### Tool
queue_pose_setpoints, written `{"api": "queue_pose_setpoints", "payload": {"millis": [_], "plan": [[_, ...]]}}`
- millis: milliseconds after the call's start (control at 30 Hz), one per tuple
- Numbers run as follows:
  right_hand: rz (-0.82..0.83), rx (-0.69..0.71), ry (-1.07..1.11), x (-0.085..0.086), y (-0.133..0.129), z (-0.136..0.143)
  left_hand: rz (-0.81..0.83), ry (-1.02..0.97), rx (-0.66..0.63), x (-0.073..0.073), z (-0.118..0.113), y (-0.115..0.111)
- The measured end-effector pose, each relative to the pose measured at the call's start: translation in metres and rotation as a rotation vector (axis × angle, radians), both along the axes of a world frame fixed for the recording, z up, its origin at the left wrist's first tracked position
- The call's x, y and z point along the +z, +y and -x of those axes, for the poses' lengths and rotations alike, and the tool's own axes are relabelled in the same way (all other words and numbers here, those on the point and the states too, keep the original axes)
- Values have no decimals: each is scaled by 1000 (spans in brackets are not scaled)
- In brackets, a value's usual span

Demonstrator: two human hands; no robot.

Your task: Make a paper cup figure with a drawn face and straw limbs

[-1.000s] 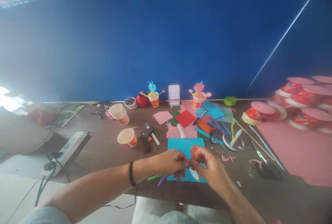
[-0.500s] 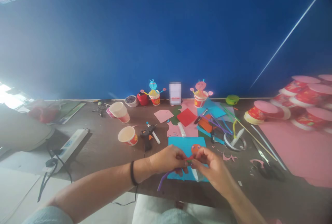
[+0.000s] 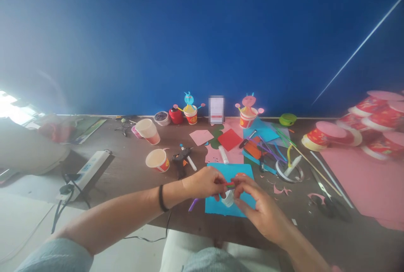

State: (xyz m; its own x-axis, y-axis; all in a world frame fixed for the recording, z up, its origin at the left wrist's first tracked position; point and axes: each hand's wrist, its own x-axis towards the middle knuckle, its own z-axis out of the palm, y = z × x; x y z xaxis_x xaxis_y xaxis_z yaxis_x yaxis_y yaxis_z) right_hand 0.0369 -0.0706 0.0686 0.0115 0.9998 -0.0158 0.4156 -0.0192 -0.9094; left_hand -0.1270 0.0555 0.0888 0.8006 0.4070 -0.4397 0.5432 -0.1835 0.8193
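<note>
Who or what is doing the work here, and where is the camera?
No robot: these are a person's bare hands. One camera, worn on the head, looks forward and down, so everything comes from that single view. The left hand pinches a small red and green piece; the right hand is close beside it, its grip unclear. Beneath them, a blue sheet lies on the table. Around it are paper cups, a glue gun, scissors and two cup figures with paper heads.

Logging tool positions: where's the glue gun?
Head view, left of centre: the glue gun lies just right of the nearest paper cup, by a white stick.
</note>
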Motion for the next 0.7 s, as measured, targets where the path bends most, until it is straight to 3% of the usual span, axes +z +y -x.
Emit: {"api": "queue_pose_setpoints", "payload": {"millis": [300, 700], "plan": [[-42, 40, 15, 3, 7, -1, -16, 23, -89, 12, -6, -1], [-1, 12, -40, 2, 5, 0, 31, 25, -97, 12, -6, -1]]}}
